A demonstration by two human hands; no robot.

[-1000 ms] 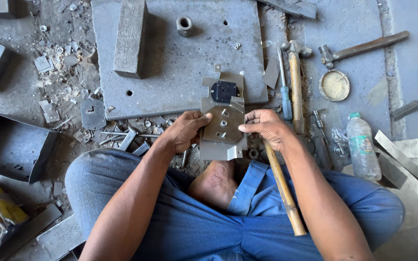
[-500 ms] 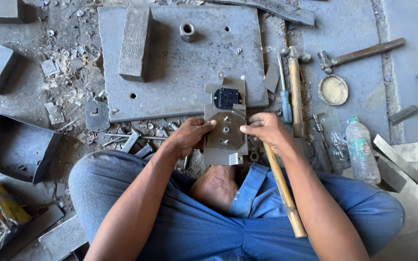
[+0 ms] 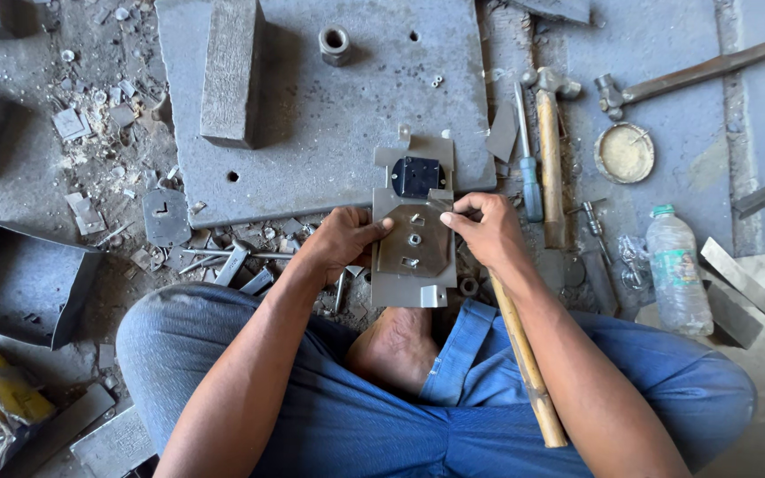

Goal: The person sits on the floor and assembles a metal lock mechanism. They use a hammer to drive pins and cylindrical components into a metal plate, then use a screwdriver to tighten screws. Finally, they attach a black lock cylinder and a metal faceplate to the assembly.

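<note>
I sit cross-legged in blue trousers on a workshop floor. A grey sheet-metal lock plate [image 3: 411,279] with a dark round part at its top lies in front of my knees. My left hand [image 3: 340,241] grips its left edge. My right hand [image 3: 486,232] pinches the upper right corner of a smaller angled plate [image 3: 416,241] laid on it, which has small nuts along its middle. A wooden hammer handle [image 3: 524,367] leans across my right thigh, under my right forearm.
A thick steel slab [image 3: 329,115] lies ahead with a metal block [image 3: 230,73] and a nut [image 3: 336,42] on it. Two hammers [image 3: 551,133], a screwdriver [image 3: 529,173], a round tin [image 3: 623,152] and a plastic bottle [image 3: 676,270] lie right. A grey metal box [image 3: 19,279] and scraps lie left.
My right hand has shifted up along the plate's right edge to its upper corner. My left hand has stayed at the left edge. The view has shifted slightly.
</note>
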